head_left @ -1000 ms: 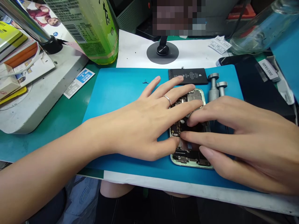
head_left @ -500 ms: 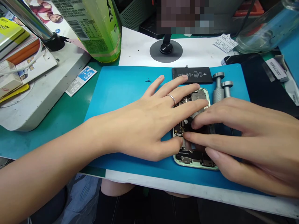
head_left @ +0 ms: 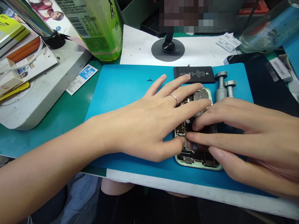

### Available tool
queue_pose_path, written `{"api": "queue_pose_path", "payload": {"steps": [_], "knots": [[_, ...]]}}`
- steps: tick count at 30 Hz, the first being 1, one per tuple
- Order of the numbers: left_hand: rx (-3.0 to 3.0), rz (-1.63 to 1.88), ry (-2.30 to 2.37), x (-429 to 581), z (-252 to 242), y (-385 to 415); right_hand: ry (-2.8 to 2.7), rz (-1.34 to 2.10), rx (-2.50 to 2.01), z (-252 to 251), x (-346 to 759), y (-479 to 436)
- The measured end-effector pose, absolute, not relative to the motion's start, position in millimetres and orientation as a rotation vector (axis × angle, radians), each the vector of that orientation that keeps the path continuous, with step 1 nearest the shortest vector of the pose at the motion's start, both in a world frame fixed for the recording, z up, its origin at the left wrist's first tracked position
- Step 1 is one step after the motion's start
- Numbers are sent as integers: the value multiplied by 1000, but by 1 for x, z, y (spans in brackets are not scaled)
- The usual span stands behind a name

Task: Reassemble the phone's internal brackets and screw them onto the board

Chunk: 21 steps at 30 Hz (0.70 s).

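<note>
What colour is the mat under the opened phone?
Bright blue; the mat under the phone shows best in the head view.

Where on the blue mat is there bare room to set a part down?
Blue mat is bare left of the left hand, up to its far edge. Crowded on the right: opened phone, battery, two screwdrivers and right hand.

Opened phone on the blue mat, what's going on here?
A person has both bare hands on an opened phone with a pale green frame, lying on a blue mat. The left hand lies spread across its upper half, with a ring on one finger; the right hand reaches in from the other side, fingertips pressing on the exposed internals. A removed black battery lies just beyond the phone, with two metal screwdriver handles beside it. Neither hand holds a tool.
</note>
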<state>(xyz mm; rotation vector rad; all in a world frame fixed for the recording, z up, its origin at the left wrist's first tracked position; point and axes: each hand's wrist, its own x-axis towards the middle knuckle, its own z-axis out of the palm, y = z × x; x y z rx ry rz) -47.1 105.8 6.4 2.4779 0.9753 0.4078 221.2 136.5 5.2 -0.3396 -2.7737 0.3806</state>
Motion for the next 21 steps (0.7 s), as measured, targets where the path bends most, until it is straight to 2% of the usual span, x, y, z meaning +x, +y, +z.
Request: {"api": "queue_pose_path", "payload": {"steps": [21], "knots": [[2515, 379, 971, -48, 6, 106, -2779, 491, -419, 9, 217, 136]]}}
